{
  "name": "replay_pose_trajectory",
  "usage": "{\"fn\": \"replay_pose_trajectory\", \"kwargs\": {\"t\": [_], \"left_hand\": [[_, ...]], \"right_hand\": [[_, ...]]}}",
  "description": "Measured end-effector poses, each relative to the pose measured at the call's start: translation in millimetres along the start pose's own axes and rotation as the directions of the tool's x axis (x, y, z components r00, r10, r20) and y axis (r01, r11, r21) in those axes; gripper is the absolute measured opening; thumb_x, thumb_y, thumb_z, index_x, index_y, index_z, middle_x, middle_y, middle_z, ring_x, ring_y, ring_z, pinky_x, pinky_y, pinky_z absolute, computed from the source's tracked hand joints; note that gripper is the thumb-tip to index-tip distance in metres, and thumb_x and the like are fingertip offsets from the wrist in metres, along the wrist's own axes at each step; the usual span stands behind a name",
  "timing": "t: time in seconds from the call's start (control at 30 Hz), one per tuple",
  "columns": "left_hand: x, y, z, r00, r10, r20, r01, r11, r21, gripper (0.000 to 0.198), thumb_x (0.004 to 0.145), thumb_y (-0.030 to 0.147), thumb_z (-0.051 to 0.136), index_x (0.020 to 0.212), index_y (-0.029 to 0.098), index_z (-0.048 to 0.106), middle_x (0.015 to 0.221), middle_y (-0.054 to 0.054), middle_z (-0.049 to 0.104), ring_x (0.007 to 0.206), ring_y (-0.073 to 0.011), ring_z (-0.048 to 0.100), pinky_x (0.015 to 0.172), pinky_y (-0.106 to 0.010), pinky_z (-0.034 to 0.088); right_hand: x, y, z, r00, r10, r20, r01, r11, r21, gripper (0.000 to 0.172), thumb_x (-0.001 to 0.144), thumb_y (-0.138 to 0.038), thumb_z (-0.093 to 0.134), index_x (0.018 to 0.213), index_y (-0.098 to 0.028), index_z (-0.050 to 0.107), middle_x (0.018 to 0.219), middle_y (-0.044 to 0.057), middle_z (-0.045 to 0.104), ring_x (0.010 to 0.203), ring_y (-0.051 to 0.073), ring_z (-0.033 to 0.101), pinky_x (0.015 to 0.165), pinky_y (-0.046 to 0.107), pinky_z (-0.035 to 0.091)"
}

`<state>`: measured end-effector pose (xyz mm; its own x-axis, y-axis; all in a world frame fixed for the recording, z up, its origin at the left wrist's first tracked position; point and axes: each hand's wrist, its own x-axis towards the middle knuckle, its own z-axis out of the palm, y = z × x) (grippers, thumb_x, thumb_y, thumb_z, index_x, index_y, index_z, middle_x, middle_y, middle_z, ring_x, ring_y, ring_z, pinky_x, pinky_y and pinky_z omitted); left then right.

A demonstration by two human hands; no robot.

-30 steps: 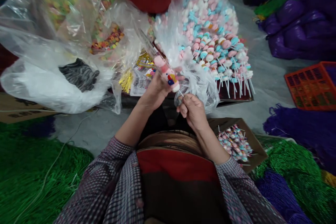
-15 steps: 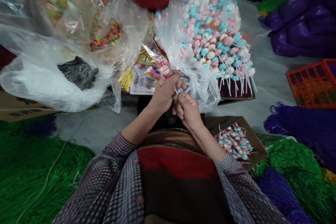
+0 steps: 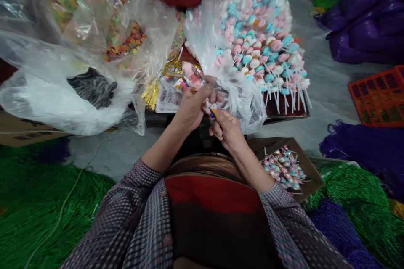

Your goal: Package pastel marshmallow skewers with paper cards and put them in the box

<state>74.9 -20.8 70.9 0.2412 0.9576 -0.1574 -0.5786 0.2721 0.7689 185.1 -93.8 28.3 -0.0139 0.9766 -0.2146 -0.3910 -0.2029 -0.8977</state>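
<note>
Item: wrapped sweet (image 3: 192,76), pink, 1 pc., in hand. Loc.: mid-scene, over near edge of table (image 3: 272,108), btwn L hand (image 3: 193,107) & R hand (image 3: 229,130). Adj.: printed packets (image 3: 168,98) & gold tinsel (image 3: 150,94) to left; crumpled clear bag (image 3: 244,105) just right; heap of stick sweets (image 3: 268,54) far right; cardboard box (image 3: 311,172) w/ more sweets, near right.

Grip: L hand closed round mid-length, thumb on top. R hand, thumb & forefinger tog., clamped on printed end (image 3: 212,112); other R fingers curled.

Risks (judged): (1) Crush: sweet looks soft; hard L squeeze cd dent it. (2) Tear: wrapper looks thin; hands pulling opp. ways cd split it nr. printed end. (3) Slip: R pinch covers small area only; smooth wrapper cd slide out. (4) Snag: loose clear bag lies close to R fingers, cd catch if wrist swings right.

Orientation: long axis slantwise, far left to near right, passing thru L hand. Pink end points far left, over packets; printed end points near right, into R pinch. White stick (image 3: 180,54) beyond pink end: blurred, can't tell if part of item or lying behind.
</note>
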Motion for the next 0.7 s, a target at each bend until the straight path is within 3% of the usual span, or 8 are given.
{"fn": "replay_pose_trajectory", "kwargs": {"t": [0.13,0.2,0.3,0.37,0.47,0.57,0.7], "left_hand": [[-2.8,-7.7,-0.3,1.000,0.010,-0.001,-0.010,1.000,0.021,0.022,0.086,0.039,0.078,0.101,0.025,0.070,0.060,0.005,0.055,0.081,-0.0175,0.073,0.081,-0.032,0.058],[-1.5,-5.8,-4.5,0.999,0.034,0.010,-0.034,0.998,0.052,0.033,0.085,0.045,0.079,0.111,0.027,0.070,0.064,0.004,0.060,0.083,-0.0182,0.073,0.082,-0.033,0.058],[0.6,-8.1,-12.7,0.992,0.040,0.119,-0.056,0.989,0.137,0.055,0.078,0.058,0.081,0.122,0.028,0.069,0.079,0.001,0.070,0.091,-0.0207,0.073,0.083,-0.034,0.058],[1.1,-15.4,-18.4,0.980,0.037,0.197,-0.077,0.977,0.197,0.060,0.073,0.064,0.082,0.118,0.026,0.071,0.089,-0.002,0.074,0.093,-0.0204,0.072,0.083,-0.034,0.058],[1.6,-27.2,-25.8,0.971,0.072,0.228,-0.140,0.945,0.294,0.049,0.077,0.066,0.078,0.098,0.022,0.072,0.082,0.000,0.070,0.078,-0.0137,0.066,0.075,-0.028,0.054],[3.2,-30.4,-30.6,0.953,0.160,0.256,-0.264,0.854,0.449,0.049,0.085,0.070,0.067,0.085,0.021,0.067,0.072,0.003,0.061,0.065,-0.0106,0.055,0.065,-0.026,0.047],[2.8,-27.9,-33.6,0.888,0.300,0.348,-0.460,0.577,0.675,0.053,0.095,0.070,0.051,0.075,0.021,0.057,0.067,0.002,0.053,0.064,-0.0125,0.048,0.064,-0.029,0.040]], "right_hand": [[1.1,-0.6,-2.4,0.999,-0.033,0.008,0.033,0.998,-0.051,0.048,0.082,-0.068,0.071,0.077,-0.022,0.059,0.042,-0.013,0.048,0.035,0.005,0.037,0.050,0.022,0.046],[0.3,-3.4,-4.8,0.999,-0.045,0.025,0.048,0.990,-0.133,0.046,0.082,-0.066,0.072,0.087,-0.022,0.065,0.050,-0.010,0.057,0.039,0.006,0.044,0.047,0.021,0.041],[-0.3,-7.7,-7.3,0.998,-0.061,0.013,0.063,0.986,-0.154,0.044,0.085,-0.064,0.071,0.089,-0.021,0.066,0.056,-0.008,0.064,0.040,0.005,0.047,0.044,0.020,0.035],[0.2,-8.9,-8.3,0.998,-0.069,0.003,0.069,0.993,-0.100,0.042,0.086,-0.064,0.070,0.088,-0.022,0.064,0.054,-0.008,0.063,0.038,0.005,0.046,0.044,0.020,0.036],[0.9,-7.5,-10.6,0.997,-0.080,0.007,0.081,0.993,-0.083,0.043,0.087,-0.065,0.068,0.088,-0.023,0.063,0.052,-0.008,0.062,0.037,0.006,0.046,0.042,0.020,0.036],[0.2,-5.1,-13.7,0.995,-0.095,0.001,0.095,0.986,-0.141,0.043,0.089,-0.066,0.065,0.088,-0.023,0.062,0.050,-0.009,0.059,0.037,0.006,0.044,0.041,0.020,0.034],[-0.1,-3.5,-14.4,0.991,-0.132,-0.033,0.122,0.969,-0.213,0.042,0.092,-0.065,0.062,0.086,-0.023,0.062,0.046,-0.011,0.052,0.036,0.005,0.038,0.040,0.019,0.030]]}}
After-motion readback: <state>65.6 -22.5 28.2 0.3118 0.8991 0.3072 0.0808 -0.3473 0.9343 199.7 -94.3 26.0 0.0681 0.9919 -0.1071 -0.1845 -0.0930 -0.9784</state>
